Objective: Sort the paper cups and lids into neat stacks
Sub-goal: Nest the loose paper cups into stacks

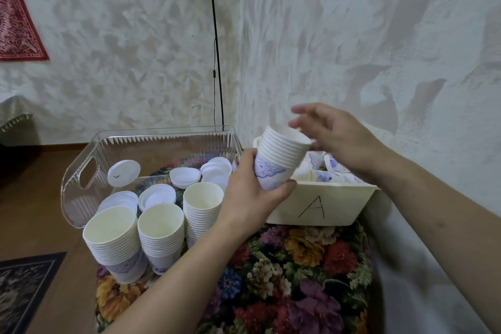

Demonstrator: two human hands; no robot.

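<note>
The clear bin holds three finished cup stacks and lids, some piled, some loose. Bin A holds unsorted cups, so much seemingly remains. The left hand grips a held stack; the right hand hovers wide, blurred, holding nothing.

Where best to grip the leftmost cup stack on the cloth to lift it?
Grip the leftmost cup stack around the banded rims in its upper half, coming from its open left front side. It leans slightly and another stack crowds its right, so wrap fingers and thumb round the wall rather than pinch the top rim, which would probably lift only the top cup.
</note>
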